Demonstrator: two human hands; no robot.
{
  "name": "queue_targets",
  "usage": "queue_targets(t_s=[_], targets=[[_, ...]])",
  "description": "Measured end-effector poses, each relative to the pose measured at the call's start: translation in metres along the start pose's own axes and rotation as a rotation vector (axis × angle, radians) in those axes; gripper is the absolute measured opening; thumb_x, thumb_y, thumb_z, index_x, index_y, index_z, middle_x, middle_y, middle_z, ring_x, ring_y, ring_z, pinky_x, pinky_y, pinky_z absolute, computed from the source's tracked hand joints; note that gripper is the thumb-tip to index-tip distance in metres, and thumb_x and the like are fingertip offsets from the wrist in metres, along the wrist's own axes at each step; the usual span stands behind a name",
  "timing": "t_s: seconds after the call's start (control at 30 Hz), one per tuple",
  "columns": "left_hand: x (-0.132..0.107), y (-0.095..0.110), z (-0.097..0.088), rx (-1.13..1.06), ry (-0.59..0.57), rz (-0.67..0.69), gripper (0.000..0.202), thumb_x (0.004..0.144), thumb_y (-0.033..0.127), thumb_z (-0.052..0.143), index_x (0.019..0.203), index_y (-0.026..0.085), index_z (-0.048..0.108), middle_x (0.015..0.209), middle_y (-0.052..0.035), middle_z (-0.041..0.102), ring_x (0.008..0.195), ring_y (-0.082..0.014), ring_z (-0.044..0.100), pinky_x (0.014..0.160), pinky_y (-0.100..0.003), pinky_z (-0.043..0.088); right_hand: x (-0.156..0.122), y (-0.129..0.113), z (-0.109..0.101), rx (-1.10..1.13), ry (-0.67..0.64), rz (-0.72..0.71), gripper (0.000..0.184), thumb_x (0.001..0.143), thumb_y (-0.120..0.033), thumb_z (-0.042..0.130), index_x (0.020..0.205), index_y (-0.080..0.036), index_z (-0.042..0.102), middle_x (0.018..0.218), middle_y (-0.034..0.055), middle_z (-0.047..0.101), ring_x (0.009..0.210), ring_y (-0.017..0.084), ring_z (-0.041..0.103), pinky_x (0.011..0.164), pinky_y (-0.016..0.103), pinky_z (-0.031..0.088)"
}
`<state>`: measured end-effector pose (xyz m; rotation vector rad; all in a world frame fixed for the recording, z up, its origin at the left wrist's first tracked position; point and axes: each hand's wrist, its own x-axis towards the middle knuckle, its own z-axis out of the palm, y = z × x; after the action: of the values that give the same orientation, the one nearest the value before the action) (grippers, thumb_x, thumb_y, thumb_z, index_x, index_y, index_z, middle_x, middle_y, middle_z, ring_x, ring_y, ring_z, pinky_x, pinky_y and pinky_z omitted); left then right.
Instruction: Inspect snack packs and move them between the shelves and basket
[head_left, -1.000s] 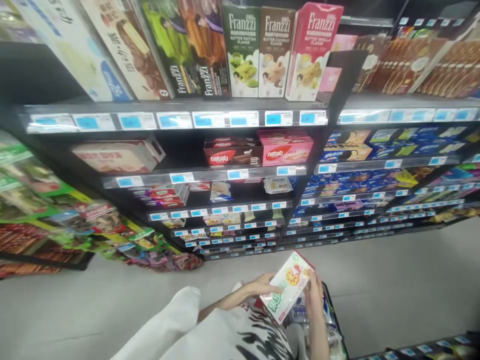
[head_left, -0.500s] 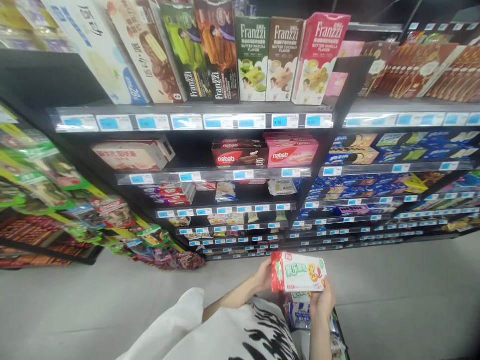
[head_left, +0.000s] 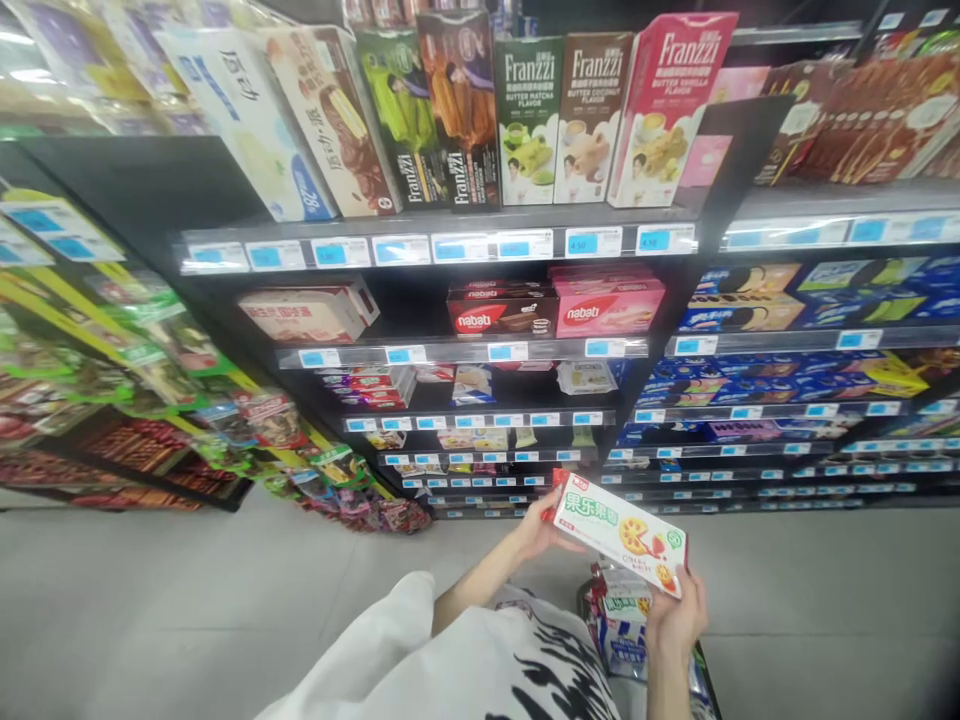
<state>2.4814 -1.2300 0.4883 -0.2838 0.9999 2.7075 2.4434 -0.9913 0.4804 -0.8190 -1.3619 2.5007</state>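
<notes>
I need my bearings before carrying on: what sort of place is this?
Probably a supermarket or snack shop: tiered shelves carry rows of boxed snacks, price tags line the shelf edges, and bagged goods fill a display on the left.

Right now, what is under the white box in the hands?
Below the white box, a blue-and-white package and a green-lettered white package show. Anything the box blocks, or beneath those packages, is hidden.
</notes>
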Motion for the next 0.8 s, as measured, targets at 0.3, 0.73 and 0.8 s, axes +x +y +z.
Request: queue_targets(t_s=[0.3, 0.73, 0.8], targets=[[-0.002, 0.023, -0.015, 0.294, 0.186, 0.045, 0.059, 0.066, 0.05, 0.084, 0.108, 0.009, 0.074, 0.103, -0.0162, 0.076, 0.081, -0.0238, 0.071, 0.067, -0.031, 0.055, 0.0, -0.003, 0.002, -0.451, -0.267, 0.382, 0.07, 0.064, -0.065, 0.077, 0.109, -0.014, 0.063, 0.087, 0.0088, 0.076, 0.078, 0.029, 0.075, 0.066, 0.038, 0.061], [0.011, 0.019, 0.005, 0.228, 0.259, 0.185, 0.062, 0.07, 0.068, 0.076, 0.093, 0.01, 0.074, 0.086, -0.0098, 0.076, 0.072, -0.0174, 0.066, 0.066, -0.025, 0.043, -0.006, -0.012, 0.0, -0.449, -0.106, 0.252, 0.078, 0.061, -0.082, 0.07, 0.099, -0.013, 0.064, 0.072, 0.0075, 0.074, 0.061, 0.027, 0.072, 0.058, 0.038, 0.061], [0.011, 0.017, 0.005, 0.225, 0.275, 0.186, 0.063, 0.07, 0.07, 0.075, 0.089, 0.009, 0.074, 0.081, -0.01, 0.075, 0.07, -0.018, 0.065, 0.067, -0.026, 0.043, -0.003, -0.01, -0.005, -0.421, -0.094, 0.245, 0.075, 0.064, -0.08, 0.07, 0.1, -0.014, 0.065, 0.073, 0.0056, 0.075, 0.06, 0.025, 0.072, 0.06, 0.038, 0.061]])
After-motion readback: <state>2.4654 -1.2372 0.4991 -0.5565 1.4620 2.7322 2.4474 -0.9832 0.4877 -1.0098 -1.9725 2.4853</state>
